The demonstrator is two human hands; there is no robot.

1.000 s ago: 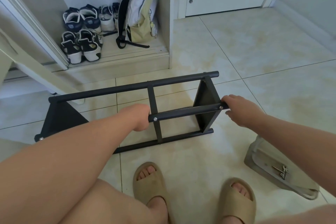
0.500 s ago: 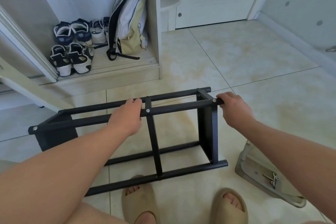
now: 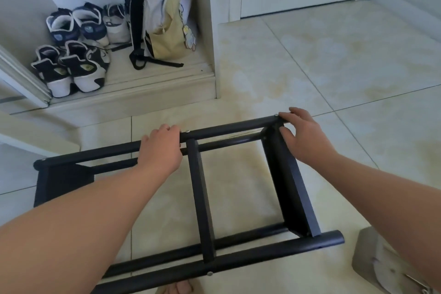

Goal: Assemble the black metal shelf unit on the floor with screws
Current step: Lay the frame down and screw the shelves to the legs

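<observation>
shelf frame (image 3: 201, 198) tipped nearer than 0.5 s ago | left hand (image 3: 161, 150) clasps far rail (image 3: 229, 127) | right hand (image 3: 304, 137) clasps its end

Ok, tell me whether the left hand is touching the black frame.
Touching. In the head view the left hand curls its fingers over the upper bar of the black frame, with no gap visible.

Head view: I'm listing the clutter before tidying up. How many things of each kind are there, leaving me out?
Shelf: 1
Shoes: 5 in plain view; a sixth may be hidden behind the backpack
Backpack: 1
Grey tray: 1
Total: 8
</observation>
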